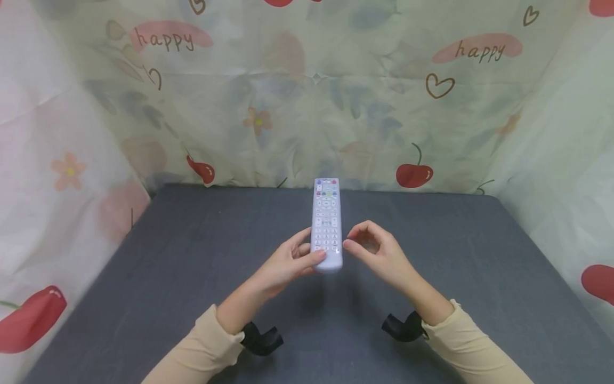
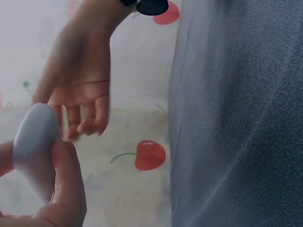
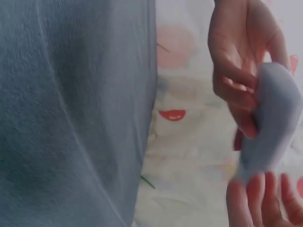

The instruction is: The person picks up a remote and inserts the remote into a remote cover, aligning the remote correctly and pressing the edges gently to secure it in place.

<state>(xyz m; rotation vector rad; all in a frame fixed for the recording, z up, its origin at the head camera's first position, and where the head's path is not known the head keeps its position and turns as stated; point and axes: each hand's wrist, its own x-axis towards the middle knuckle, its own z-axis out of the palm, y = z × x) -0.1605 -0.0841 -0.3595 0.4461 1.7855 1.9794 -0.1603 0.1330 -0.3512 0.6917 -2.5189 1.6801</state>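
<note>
A white remote control point(image 1: 326, 218) with rows of buttons and a few coloured keys is held up over the dark table. My left hand point(image 1: 288, 261) grips its lower end, the thumb lying across the front near the bottom keys. In the left wrist view the remote point(image 2: 35, 137) shows its rounded end between the thumb and fingers. Just right of the remote is my right hand point(image 1: 381, 250), its fingers loosely bent and holding nothing. The right wrist view shows the right hand's fingertips point(image 3: 255, 194) close to the remote's back point(image 3: 274, 109); contact is unclear there.
Below the hands spreads a dark grey tabletop point(image 1: 216, 229). Pale printed curtains point(image 1: 312, 106) with cherries and hearts hang at the back and both sides. Black straps with short projecting pieces point(image 1: 261, 341) sit at both wrists.
</note>
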